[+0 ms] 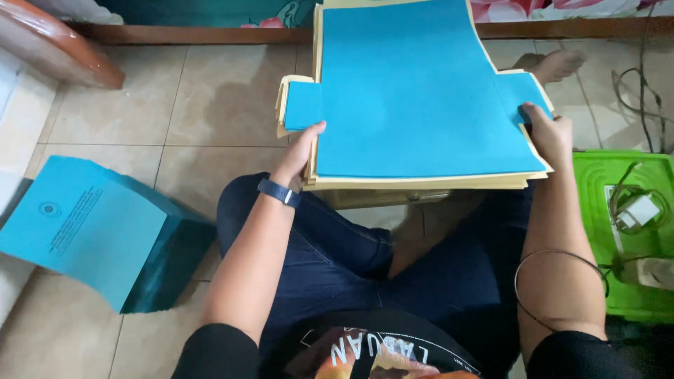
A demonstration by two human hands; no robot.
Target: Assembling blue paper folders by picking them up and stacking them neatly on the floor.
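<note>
A pile of folded blue folders lies on the tiled floor at far left. The left hand grips the left edge of a stack of flat blue sheets held above the lap; the right hand pinches its right tab. A green tray sits rightmost.

printed blue folder stack | floor, left of knee | dark round seal and text block
</note>
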